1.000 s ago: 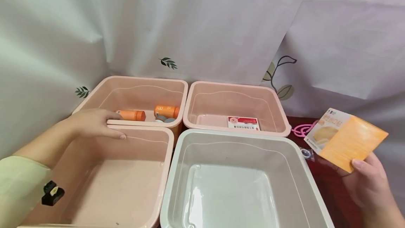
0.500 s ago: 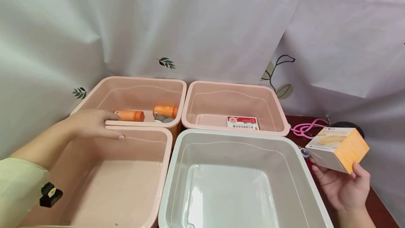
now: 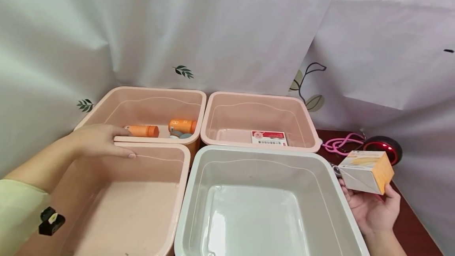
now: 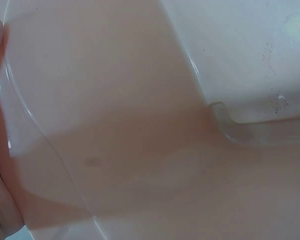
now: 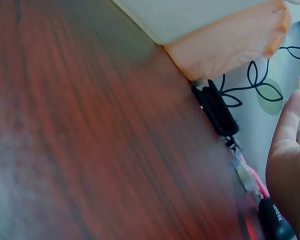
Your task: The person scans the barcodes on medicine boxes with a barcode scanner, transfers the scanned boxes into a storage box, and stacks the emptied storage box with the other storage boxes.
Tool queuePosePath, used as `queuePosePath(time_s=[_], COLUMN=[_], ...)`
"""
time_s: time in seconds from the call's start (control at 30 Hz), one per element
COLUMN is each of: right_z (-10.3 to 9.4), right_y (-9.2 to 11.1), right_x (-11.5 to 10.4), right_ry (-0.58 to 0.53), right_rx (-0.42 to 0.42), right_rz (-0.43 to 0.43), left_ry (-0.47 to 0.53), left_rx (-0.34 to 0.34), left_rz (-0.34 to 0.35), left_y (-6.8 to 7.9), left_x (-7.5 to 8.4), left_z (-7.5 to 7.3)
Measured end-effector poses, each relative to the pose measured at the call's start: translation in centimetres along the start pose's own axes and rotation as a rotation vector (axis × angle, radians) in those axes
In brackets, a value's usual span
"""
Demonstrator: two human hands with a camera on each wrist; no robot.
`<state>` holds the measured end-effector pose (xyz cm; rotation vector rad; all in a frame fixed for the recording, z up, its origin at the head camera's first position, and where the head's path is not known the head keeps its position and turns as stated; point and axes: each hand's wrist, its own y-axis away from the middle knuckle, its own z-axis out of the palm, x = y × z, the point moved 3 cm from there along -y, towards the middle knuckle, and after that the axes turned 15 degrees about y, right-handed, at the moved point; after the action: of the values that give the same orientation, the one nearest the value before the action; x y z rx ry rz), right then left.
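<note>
My right hand [image 3: 373,210] holds a small white-and-orange cardboard box [image 3: 362,171] from below, right of the grey bin [image 3: 199,192]. The thumb lies by the orange side and the fingers by the opposite side. In the right wrist view only part of the hand [image 5: 290,170] and a pale corner of the box show. My left hand [image 3: 101,139] rests across the adjoining rims of the two left pink bins. Its thumb lies straight inside the front bin [image 3: 183,192], while its fingers reach over the back bin's rim, their tips partly hidden near an orange bottle [image 3: 142,131].
The back-left pink bin [image 3: 160,90] also contains another orange bottle [image 3: 182,125] and grey-capped items. A red-and-white box [image 3: 269,138] lies in the back-right pink bin [image 3: 256,97]. On the dark red table are a pink cord [image 3: 335,145] and a black round object with a red ring [image 3: 385,149].
My right hand has moved left and down with the box, turning it so its top and pale side show. The black round object has come into view. The left hand stays on the rims.
</note>
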<state>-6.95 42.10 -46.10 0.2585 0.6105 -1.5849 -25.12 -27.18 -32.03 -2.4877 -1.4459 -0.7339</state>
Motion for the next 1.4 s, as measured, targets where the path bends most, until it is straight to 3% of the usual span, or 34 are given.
queuePosePath(time_s=[0.13,0.4,0.57,0.7,0.8,0.9,0.97,1.1,1.2,1.3,1.4], right_z=[-0.2,-0.8,-0.6,0.8,2.8,5.1,6.6,9.5,11.2,12.3,12.9], right_y=[-0.1,0.1,-0.1,-1.0,-2.5,-4.4,-5.7,-8.0,-9.4,-10.4,-11.4], right_x=[0.0,-0.1,-0.2,-0.5,-0.9,-1.4,-1.8,-2.4,-2.6,-2.5,-2.2], right_ry=[-0.051,-0.106,-0.107,-0.045,0.137,0.389,0.512,0.739,0.995,1.196,1.438], right_rx=[-0.003,0.127,0.066,-0.026,-0.126,-0.239,-0.269,-0.153,-0.037,-0.008,-0.015], right_rz=[-0.012,0.029,0.021,0.022,0.008,-0.057,-0.113,-0.221,-0.264,-0.254,-0.183], left_ry=[0.000,0.007,0.006,0.007,0.014,0.018,0.018,0.014,0.009,0.005,0.008], left_rx=[0.007,0.005,0.001,0.001,-0.004,-0.007,-0.005,-0.005,-0.005,-0.004,-0.009], left_rz=[-0.002,-0.010,-0.023,-0.028,-0.018,-0.016,-0.017,-0.019,-0.021,-0.021,-0.019], left_y=[0.1,0.4,0.2,0.1,0.1,0.1,0.1,0.1,0.2,0.1,0.1], left_x=[-0.2,-0.3,-0.1,0.0,0.1,0.0,0.0,0.1,0.2,0.2,0.1], left_z=[0.0,0.0,0.3,0.5,0.5,0.5,0.4,0.2,0.0,-0.2,-0.1])
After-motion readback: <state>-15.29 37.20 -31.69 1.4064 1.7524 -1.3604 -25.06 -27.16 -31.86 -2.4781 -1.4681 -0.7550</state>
